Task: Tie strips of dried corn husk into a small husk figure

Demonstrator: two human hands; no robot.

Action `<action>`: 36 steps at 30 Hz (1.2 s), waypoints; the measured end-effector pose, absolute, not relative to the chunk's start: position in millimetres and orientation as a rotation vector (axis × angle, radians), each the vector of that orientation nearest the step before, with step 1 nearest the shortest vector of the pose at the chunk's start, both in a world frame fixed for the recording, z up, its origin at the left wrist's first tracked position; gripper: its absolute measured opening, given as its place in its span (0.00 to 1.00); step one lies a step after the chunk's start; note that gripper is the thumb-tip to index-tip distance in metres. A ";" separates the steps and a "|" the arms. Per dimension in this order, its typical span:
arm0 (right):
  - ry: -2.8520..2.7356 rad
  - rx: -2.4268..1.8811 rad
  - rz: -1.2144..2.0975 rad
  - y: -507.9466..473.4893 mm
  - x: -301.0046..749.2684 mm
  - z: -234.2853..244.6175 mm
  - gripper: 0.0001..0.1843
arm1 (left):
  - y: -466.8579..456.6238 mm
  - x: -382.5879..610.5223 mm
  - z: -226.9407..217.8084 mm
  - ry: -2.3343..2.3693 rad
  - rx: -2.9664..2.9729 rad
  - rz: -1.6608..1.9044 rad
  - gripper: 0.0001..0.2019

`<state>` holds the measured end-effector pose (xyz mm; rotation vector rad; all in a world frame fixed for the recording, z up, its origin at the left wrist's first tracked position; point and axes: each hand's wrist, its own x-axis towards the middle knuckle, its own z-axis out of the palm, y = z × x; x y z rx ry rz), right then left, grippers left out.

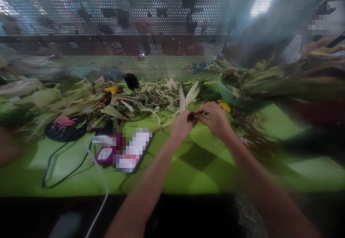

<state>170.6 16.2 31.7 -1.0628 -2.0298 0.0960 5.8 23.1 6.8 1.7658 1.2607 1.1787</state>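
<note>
My left hand is closed, thumb side up, over the green table, and my right hand meets it from the right with thumb and fingertips pinched together. A dark spot shows between the fingers of both hands, too small and blurred to name. Pale dried corn husks stick up just behind my left hand; whether they are in its grip or only behind it, I cannot tell. A yellow object lies just beyond my right hand.
Loose husk strips cover the table's back. At left are a phone, a magenta power socket with a white cable, and a dark round object. A green basket with long husks stands right, before a perforated panel.
</note>
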 end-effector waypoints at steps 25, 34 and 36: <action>-1.434 -1.136 0.509 19.4 177.4 29.1 0.10 | 30.1 4.7 -0.4 0.888 0.922 1.224 0.11; -1.534 -1.196 0.765 26.4 165.5 13.8 0.08 | 20.2 9.7 11.8 0.690 0.736 1.141 0.13; -1.522 -1.182 0.772 28.3 166.1 11.2 0.07 | 19.5 8.5 13.1 0.679 0.726 1.134 0.13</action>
